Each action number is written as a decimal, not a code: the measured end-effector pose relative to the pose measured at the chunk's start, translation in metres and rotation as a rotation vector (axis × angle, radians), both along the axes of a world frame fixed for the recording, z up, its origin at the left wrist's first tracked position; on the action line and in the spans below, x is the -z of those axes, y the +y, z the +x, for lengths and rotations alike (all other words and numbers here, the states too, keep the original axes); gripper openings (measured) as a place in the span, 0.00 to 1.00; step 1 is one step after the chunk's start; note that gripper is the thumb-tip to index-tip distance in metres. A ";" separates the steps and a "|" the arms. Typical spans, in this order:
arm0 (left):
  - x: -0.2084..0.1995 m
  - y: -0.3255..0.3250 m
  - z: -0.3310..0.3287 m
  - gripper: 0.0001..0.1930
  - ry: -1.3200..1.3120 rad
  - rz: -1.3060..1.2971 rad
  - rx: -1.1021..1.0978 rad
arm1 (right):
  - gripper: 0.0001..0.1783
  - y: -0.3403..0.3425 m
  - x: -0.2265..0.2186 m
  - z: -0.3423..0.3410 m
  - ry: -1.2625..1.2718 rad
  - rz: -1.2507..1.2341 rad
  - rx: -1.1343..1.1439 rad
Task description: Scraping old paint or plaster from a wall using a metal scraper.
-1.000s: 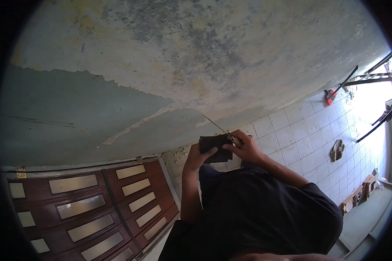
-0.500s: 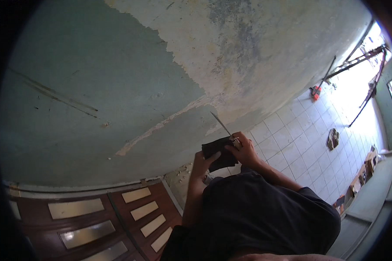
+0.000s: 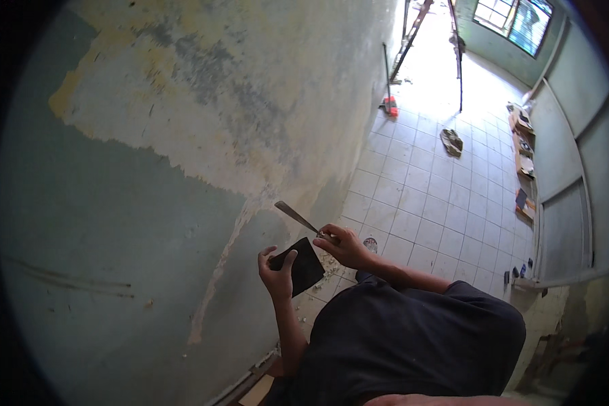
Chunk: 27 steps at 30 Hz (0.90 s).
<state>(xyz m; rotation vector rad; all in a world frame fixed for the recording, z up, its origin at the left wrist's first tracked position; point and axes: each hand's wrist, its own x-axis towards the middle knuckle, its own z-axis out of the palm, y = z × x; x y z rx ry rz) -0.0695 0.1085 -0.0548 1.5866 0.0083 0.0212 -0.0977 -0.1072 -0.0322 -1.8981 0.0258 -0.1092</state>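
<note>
Our left hand (image 3: pixel 277 274) grips a dark flat board (image 3: pixel 303 265) by its edge. Our right hand (image 3: pixel 342 245) is closed around a thin scraper (image 3: pixel 295 216), whose blade points up at the wall (image 3: pixel 183 135), close to the peeling paint. We think we are between scrapes. Next, the blade needs to press flat against the flaky edge.

Pale tiled floor (image 3: pixel 413 203), sunlit at the far end. Lying on it: small flakes of debris (image 3: pixel 326 265) near the wall foot, a crumpled rag (image 3: pixel 451 141) mid-floor, a red object (image 3: pixel 389 105) beside the wall, a dark square piece (image 3: pixel 521 198) near the opposite side.
</note>
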 end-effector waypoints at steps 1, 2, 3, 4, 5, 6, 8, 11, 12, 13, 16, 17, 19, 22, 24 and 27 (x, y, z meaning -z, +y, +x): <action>-0.003 -0.002 0.003 0.26 -0.060 0.145 -0.030 | 0.20 -0.003 -0.003 0.000 -0.004 -0.004 0.024; -0.006 -0.005 0.007 0.27 -0.122 0.289 -0.064 | 0.21 -0.005 -0.005 0.001 0.079 0.132 -0.025; -0.009 -0.009 0.011 0.27 -0.128 0.284 -0.049 | 0.22 -0.006 -0.008 0.002 0.160 0.269 -0.079; -0.014 -0.012 0.016 0.26 -0.165 0.260 -0.055 | 0.22 -0.004 -0.014 0.003 0.158 0.267 -0.066; -0.016 -0.015 0.020 0.25 -0.201 0.235 -0.063 | 0.22 -0.001 -0.021 0.003 0.191 0.377 -0.123; -0.017 -0.017 0.022 0.25 -0.202 0.231 -0.056 | 0.23 0.003 -0.028 0.004 0.224 0.487 -0.183; -0.019 -0.024 0.030 0.23 -0.121 -0.012 -0.016 | 0.23 0.009 -0.045 0.007 0.232 0.481 -0.184; -0.027 -0.028 0.031 0.23 0.048 -0.295 -0.047 | 0.23 0.020 -0.035 0.017 0.239 0.458 -0.197; -0.030 -0.030 0.030 0.23 0.043 -0.318 -0.068 | 0.24 0.021 -0.032 0.019 0.256 0.440 -0.193; -0.028 -0.028 0.030 0.23 0.043 -0.321 -0.053 | 0.25 0.022 -0.036 0.020 0.274 0.425 -0.192; -0.043 -0.031 0.026 0.19 0.004 -0.294 0.002 | 0.27 0.019 -0.030 0.027 0.265 0.294 -0.216; -0.042 -0.036 0.028 0.19 0.005 -0.294 0.012 | 0.27 0.018 -0.024 0.030 0.262 0.295 -0.206; -0.040 -0.040 0.030 0.16 -0.050 -0.079 -0.049 | 0.28 0.017 -0.014 0.033 0.209 0.269 -0.199; -0.045 -0.047 0.035 0.18 -0.086 0.005 -0.074 | 0.29 0.017 -0.011 0.036 0.190 0.304 -0.198; -0.055 -0.051 0.038 0.17 -0.114 0.043 -0.115 | 0.30 0.017 -0.015 0.034 0.209 0.314 -0.205; -0.068 -0.048 0.040 0.17 -0.190 0.133 -0.176 | 0.30 0.024 -0.012 0.030 0.223 0.383 -0.245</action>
